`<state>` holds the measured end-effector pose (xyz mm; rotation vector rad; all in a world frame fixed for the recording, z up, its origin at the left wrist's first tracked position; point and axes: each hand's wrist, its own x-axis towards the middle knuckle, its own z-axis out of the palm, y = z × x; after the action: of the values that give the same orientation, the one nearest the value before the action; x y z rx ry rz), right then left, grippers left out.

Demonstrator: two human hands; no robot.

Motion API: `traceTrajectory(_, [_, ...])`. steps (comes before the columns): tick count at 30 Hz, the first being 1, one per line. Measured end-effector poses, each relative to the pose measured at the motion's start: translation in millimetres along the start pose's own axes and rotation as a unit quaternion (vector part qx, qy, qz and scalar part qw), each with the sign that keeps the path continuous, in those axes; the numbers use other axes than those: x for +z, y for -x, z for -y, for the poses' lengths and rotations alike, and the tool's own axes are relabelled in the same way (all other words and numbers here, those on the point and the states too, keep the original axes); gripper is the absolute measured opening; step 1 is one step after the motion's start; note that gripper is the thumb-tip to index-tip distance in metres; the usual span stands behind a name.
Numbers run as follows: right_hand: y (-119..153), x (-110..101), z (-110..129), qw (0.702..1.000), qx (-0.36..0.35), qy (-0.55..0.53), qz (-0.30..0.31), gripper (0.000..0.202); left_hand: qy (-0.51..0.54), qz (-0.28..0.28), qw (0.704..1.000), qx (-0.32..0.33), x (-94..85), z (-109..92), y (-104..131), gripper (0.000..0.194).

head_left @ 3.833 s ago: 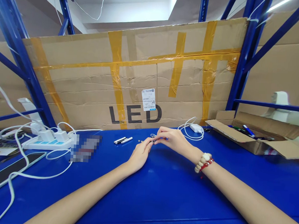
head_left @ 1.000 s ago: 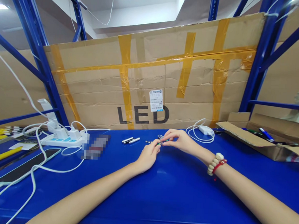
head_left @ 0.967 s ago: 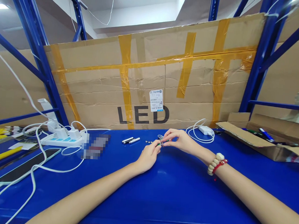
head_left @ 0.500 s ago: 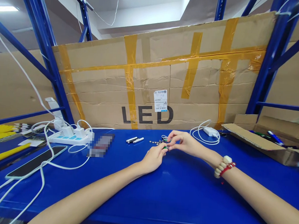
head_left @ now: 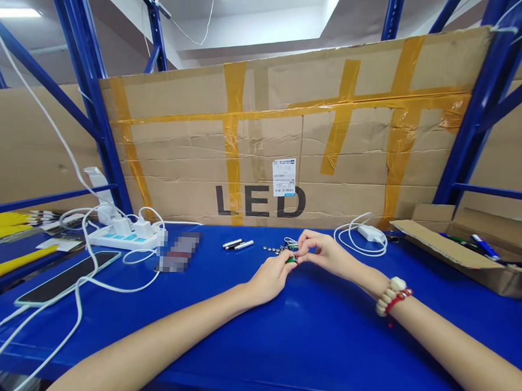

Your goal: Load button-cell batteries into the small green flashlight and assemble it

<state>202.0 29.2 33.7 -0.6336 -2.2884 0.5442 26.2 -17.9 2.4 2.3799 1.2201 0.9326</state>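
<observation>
Both hands meet far back on the blue bench (head_left: 306, 338), close to its rear edge. The left hand (head_left: 270, 278) and right hand (head_left: 323, 254) pinch a small green cylindrical part (head_left: 291, 259) between their fingers. Small metal button cells (head_left: 270, 249) lie just beside; slim silver tubes (head_left: 238, 244) sit left. Bare bench spreads toward the near edge.

Single head camera looking forward and slightly down across blue table (head_left: 306, 344); forearms entering from bottom edge, hands sitting mid-frame at arm's reach; cardboard wall (head_left: 290, 133) facing lens, filling background.
</observation>
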Motion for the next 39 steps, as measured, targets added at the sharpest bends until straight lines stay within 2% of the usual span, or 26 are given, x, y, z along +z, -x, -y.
traceTrajectory(12, [-0.7, 2.2, 1.2, 1.000, 0.019, 0.003, -0.017, 0.023, -0.016, -0.009, 1.000, -0.005, 3.9, 5.3, 0.0, 0.017])
traceTrajectory(18, [-0.8, 4.2, -0.3, 0.991, 0.120, -0.049, 0.015, 0.030, -0.023, -0.006, 1.000, -0.018, 2.0, -1.2, 2.5, 0.015])
traceTrajectory(24, [0.4, -2.7, -2.0, 0.987, 0.151, -0.046, 0.033, 0.031, -0.015, -0.011, 1.000, -0.022, 2.3, 0.0, 2.2, 0.010])
traceTrajectory(28, [3.0, 0.9, -1.9, 0.988, 0.132, 0.026, 0.071, 0.020, -0.019, 0.003, 0.999, 0.027, 3.0, -5.8, 2.5, 0.008])
traceTrajectory(30, [4.2, 10.2, -2.7, 0.989, 0.093, 0.087, 0.073, 0.013, -0.022, 0.021, 0.997, 0.072, 4.8, -11.0, 3.2, 0.009])
traceTrajectory(32, [4.3, 20.8, -4.5, 0.988, 0.067, 0.102, 0.091, 0.010, -0.020, 0.022, 0.996, 0.090, 7.4, -14.2, 3.1, 0.010])
traceTrajectory(35, [2.8, 29.7, -7.9, 0.982, 0.102, 0.138, 0.077, 0.008, 0.017, -0.019, 0.999, 0.043, 10.6, -12.1, -0.1, 0.009])
traceTrajectory(39, [1.6, 24.6, -10.1, 0.977, 0.132, 0.161, 0.053, 0.014, 0.070, -0.081, 0.993, -0.048, 9.6, -5.0, -6.1, 0.006])
